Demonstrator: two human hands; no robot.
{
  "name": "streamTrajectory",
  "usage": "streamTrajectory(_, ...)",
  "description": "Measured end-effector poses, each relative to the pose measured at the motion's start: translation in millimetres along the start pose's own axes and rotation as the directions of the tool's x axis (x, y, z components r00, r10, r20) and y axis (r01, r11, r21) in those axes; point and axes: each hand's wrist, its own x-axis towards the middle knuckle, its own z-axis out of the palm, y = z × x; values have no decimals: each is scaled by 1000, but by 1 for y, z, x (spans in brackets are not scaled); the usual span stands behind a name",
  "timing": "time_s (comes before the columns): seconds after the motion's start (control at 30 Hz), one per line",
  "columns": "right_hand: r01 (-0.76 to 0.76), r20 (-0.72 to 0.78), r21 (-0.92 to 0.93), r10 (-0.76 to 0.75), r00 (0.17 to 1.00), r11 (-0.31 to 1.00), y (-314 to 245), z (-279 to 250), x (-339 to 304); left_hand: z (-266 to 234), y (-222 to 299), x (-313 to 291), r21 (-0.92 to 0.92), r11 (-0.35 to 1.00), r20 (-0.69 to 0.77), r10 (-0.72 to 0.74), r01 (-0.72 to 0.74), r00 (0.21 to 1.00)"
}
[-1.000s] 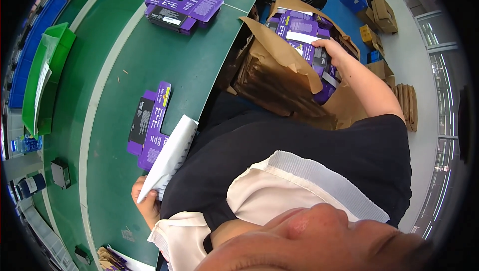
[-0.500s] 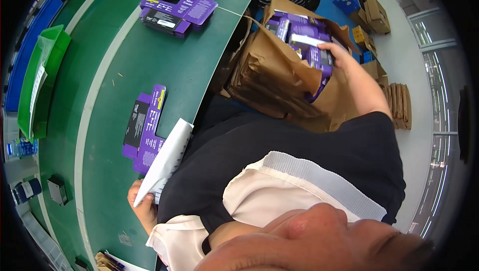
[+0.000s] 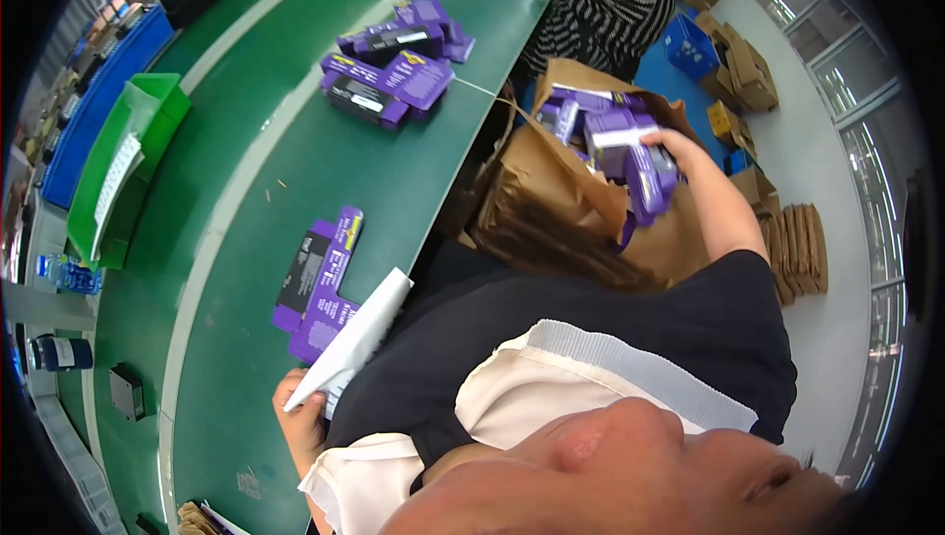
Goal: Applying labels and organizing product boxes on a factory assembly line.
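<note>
A purple carton (image 3: 645, 181) is resting among others in the open mouth of a brown paper bag (image 3: 546, 200), right of the green table (image 3: 246, 269). The right hand (image 3: 677, 149) is holding that carton near its white strip, fingers closed on it. At near left, the left hand (image 3: 303, 409) is pinching a white paper sheet (image 3: 359, 333), which is partly covering a flattened purple box (image 3: 320, 289). Farther off, a purple carton pile (image 3: 399, 67) is lying on the table; a green bin (image 3: 162, 107) is standing at left.
</note>
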Motion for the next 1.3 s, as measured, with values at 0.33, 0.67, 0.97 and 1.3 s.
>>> streamTrajectory(0.33,49,-41,117,-45,998,992,33,-54,-4,17,19,0,-11,1000,-52,10,-11,999)
streamTrajectory(0.67,380,-24,243,-386,922,893,7,-142,-61,27,27,5,349,908,182,176,-231,967)
streamTrajectory(0.97,665,139,189,-690,710,722,-74,14,-83,16,27,-15,290,953,138,44,-83,989)
streamTrajectory(1.3,596,803,362,-564,191,717,-162,364,-111,-13,89,48,129,966,90,214,-225,973)
